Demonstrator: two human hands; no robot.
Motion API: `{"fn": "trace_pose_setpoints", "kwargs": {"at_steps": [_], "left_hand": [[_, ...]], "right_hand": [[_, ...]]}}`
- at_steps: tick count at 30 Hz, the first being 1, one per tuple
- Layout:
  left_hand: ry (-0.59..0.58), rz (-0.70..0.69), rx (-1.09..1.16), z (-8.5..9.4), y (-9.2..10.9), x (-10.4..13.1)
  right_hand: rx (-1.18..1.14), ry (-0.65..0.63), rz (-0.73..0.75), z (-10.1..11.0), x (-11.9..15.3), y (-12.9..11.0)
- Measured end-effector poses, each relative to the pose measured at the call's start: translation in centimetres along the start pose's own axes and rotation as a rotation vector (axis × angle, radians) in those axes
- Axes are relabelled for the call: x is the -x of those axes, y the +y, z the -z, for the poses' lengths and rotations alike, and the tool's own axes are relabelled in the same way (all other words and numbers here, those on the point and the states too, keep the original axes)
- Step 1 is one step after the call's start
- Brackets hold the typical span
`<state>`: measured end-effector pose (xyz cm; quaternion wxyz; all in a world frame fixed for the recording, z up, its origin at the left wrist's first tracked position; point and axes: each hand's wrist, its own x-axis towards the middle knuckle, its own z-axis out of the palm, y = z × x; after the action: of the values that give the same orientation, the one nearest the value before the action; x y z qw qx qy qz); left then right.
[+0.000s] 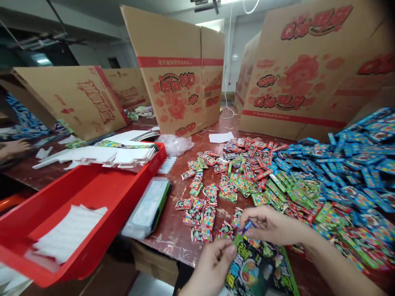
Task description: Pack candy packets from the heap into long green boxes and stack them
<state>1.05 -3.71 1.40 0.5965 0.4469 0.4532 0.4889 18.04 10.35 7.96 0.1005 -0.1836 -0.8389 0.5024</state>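
My left hand point(213, 263) pinches the upper left edge of a black and green printed pouch point(248, 271) low in the view, at the table's front edge. Between the thumb and fingers of my right hand point(268, 225) is a small purple packet point(248, 226), at the top edge of the pouch. Whether the packet's lower end is inside the pouch, I cannot tell. Just beyond my hands lie small red and green packets point(208, 213) in loose groups. A heap of green packets point(298, 191) and blue packets point(333, 164) spreads to the right, partly behind my right forearm.
A red tray point(108, 205) with a white sheet point(72, 230) inside stands at left, card strips point(123, 150) across its far end. Beside it lies a plastic-wrapped stack point(149, 207). Large cardboard boxes point(179, 74) stand behind. Another person's hand point(15, 148) shows at far left.
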Motion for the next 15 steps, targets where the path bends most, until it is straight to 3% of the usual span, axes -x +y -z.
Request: {"fn": "trace_pose_setpoints", "kwargs": {"at_steps": [7,13,15], "left_hand": [[-0.007,0.018,-0.015,-0.1,-0.1,0.1],[0.037,0.008,-0.012,0.4,0.2,-0.2],[0.044,0.002,-0.044,0.3,0.2,-0.3]], "right_hand": [[-0.138,-0.023,0.011,0.0,0.1,0.6],[0.016,0.207,-0.026,-1.2,0.1,1.6],[0.003,0.226,-0.023,-1.2,0.1,1.7]]}}
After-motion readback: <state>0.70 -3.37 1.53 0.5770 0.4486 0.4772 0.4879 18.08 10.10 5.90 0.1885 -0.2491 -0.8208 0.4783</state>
